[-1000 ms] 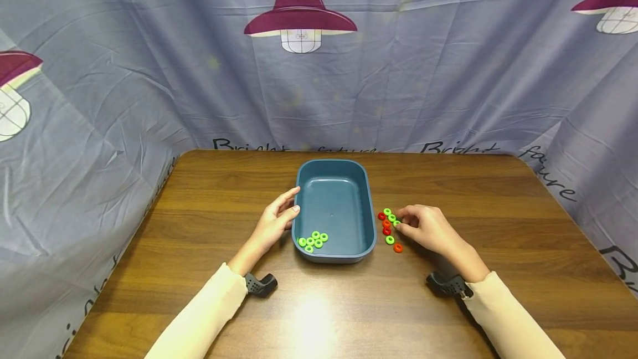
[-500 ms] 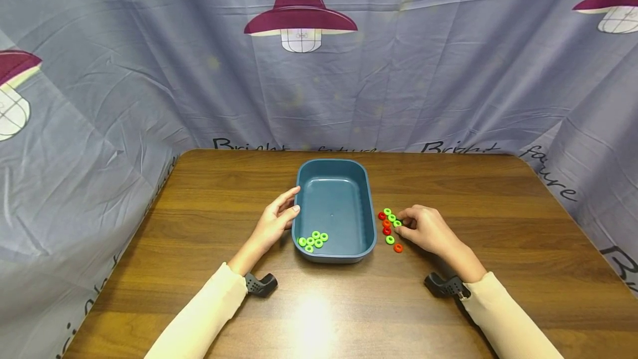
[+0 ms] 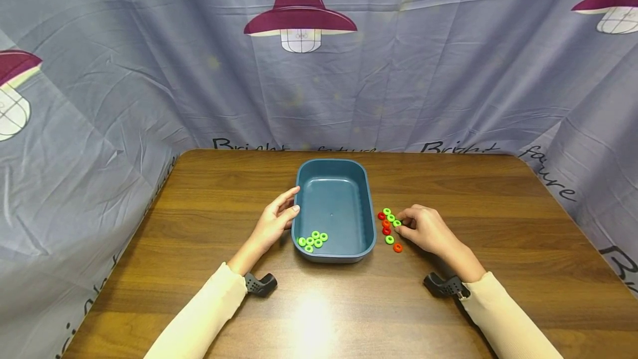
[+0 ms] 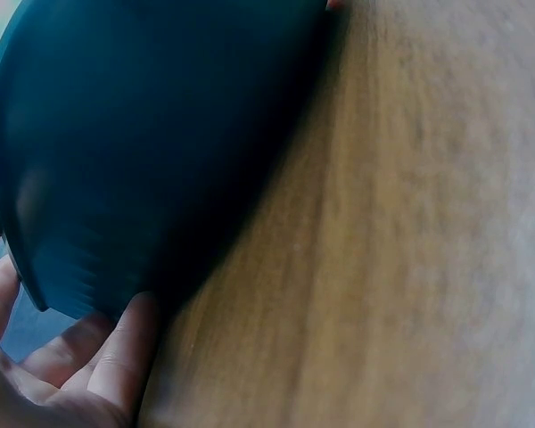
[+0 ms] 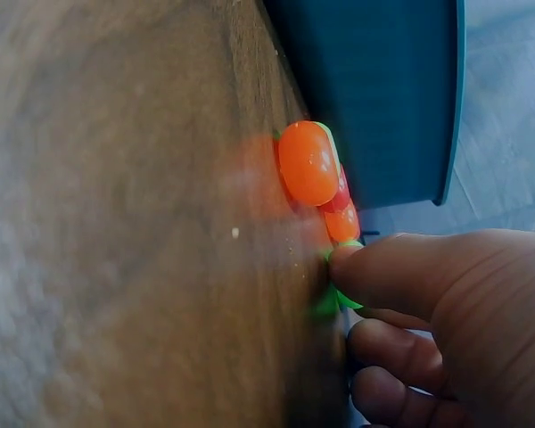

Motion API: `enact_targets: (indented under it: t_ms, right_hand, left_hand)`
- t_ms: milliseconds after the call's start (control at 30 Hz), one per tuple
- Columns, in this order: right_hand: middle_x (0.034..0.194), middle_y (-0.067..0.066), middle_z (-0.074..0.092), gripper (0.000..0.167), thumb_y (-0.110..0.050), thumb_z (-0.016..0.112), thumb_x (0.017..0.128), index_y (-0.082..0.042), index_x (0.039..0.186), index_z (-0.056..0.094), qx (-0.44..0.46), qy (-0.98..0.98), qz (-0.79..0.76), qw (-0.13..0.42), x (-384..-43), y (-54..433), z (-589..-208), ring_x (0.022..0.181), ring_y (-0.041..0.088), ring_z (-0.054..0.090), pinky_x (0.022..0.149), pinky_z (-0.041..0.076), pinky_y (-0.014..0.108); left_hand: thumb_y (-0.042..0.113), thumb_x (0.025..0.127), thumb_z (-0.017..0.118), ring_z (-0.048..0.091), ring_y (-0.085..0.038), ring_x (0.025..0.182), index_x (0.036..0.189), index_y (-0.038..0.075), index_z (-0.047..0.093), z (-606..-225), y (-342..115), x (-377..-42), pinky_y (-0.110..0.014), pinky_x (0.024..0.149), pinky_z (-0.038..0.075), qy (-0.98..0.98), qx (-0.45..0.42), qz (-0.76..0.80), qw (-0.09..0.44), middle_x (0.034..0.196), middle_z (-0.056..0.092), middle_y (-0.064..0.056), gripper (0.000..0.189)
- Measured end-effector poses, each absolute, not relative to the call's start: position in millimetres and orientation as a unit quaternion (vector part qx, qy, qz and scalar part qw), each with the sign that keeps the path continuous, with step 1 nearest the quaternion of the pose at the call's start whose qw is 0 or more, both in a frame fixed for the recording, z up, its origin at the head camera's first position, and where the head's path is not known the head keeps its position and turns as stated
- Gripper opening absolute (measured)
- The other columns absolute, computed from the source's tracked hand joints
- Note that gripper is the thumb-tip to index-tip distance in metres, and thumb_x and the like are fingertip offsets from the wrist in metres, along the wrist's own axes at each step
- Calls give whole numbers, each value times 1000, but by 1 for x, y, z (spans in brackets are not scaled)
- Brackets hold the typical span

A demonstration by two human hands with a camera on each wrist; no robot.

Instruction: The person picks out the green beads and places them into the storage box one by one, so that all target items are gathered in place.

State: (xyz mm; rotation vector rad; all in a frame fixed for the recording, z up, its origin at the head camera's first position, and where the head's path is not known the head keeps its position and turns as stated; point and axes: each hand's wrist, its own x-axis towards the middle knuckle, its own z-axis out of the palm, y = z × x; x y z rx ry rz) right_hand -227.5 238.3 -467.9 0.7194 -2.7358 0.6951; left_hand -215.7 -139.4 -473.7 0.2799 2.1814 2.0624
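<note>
A dark blue plastic bin (image 3: 331, 218) stands on the table, several small green rings (image 3: 310, 241) gathered in its near left corner. At the bin's left rim, my left hand (image 3: 271, 225) holds the wall. The left wrist view has fingertips (image 4: 138, 312) against the outer wall. Right of the bin, my right hand (image 3: 423, 229) pinches a green ring (image 3: 396, 224) between thumb and forefinger at the table. Beside it lie several loose rings, among them a red ring (image 3: 386, 231) and an orange ring (image 3: 397, 248). In the right wrist view the thumb covers part of the green ring (image 5: 349, 299).
The brown wooden table (image 3: 239, 181) extends around the bin, with a bright glare patch in front. A grey-blue curtain (image 3: 418, 71) printed with lamps hangs behind the table and along both sides. A black band (image 3: 446, 285) sits on the right wrist.
The right thumb and forefinger have shifted very slightly, so more of the green ring between them shows. The left hand, bin and other rings stay essentially as they were.
</note>
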Motion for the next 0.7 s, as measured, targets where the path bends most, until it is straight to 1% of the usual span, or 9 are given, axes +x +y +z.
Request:
enact_targets:
  t_ms: [133, 233, 500, 700]
  right_hand:
    - [74, -1, 64, 12, -7, 83, 77, -8, 86, 76, 245, -934, 235, 108, -227, 238, -466, 68, 9, 57, 60, 46, 26]
    - [74, -2, 64, 11, -8, 82, 78, -8, 87, 76, 244, -935, 236, 103, -227, 238, -465, 67, 8, 56, 59, 46, 25]
    - [73, -3, 64, 12, -4, 79, 77, -8, 89, 76, 240, -936, 239, 99, -227, 239, -464, 67, 6, 55, 59, 45, 24]
    - [72, -4, 65, 12, -4, 76, 78, -6, 91, 76, 234, -938, 240, 86, -228, 239, -462, 66, 3, 54, 58, 45, 21]
  left_hand:
    - [11, 105, 51, 54, -44, 132, 157, 7, 38, -475, -140, -216, -40, 94, 61, 721, 94, 684, 62, 152, 46, -30, 54]
    - [10, 105, 51, 55, -44, 132, 156, 6, 38, -475, -140, -216, -39, 94, 61, 720, 97, 684, 61, 152, 46, -30, 54]
    - [10, 105, 52, 54, -45, 132, 156, 7, 39, -473, -139, -215, -46, 96, 59, 721, 95, 684, 59, 151, 47, -30, 53]
    - [11, 105, 51, 53, -46, 133, 156, 7, 38, -474, -140, -215, -47, 98, 59, 723, 97, 681, 59, 153, 45, -30, 53]
